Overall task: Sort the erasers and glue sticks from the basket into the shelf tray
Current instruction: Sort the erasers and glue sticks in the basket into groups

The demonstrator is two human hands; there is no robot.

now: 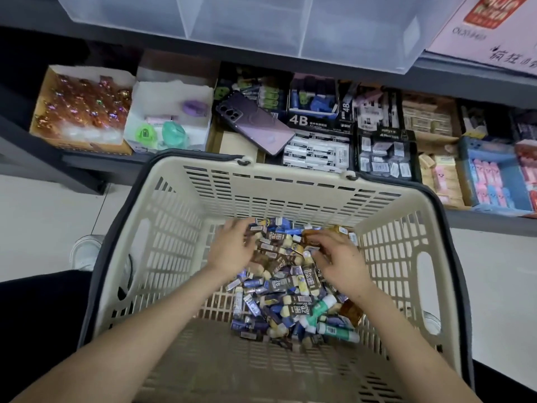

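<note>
A beige plastic basket (pixel 174 242) stands in front of me with a heap of small wrapped erasers (pixel 290 289) on its floor. Among them lie green-and-white glue sticks (pixel 337 331) at the near right of the heap. Both my hands are down in the basket at the far end of the pile. My left hand (pixel 232 248) curls its fingers and thumb round an eraser at the heap's far left. My right hand (pixel 340 260) has its fingers bent down over brown-wrapped erasers at the far right. A clear divided tray (pixel 290 39) sits on the shelf above.
Behind the basket, a lower shelf holds open boxes of erasers (pixel 316 152) and other stationery. A purple phone (pixel 255 123) lies across two of the boxes. A white shoe (pixel 84 251) stands on the pale floor left of the basket.
</note>
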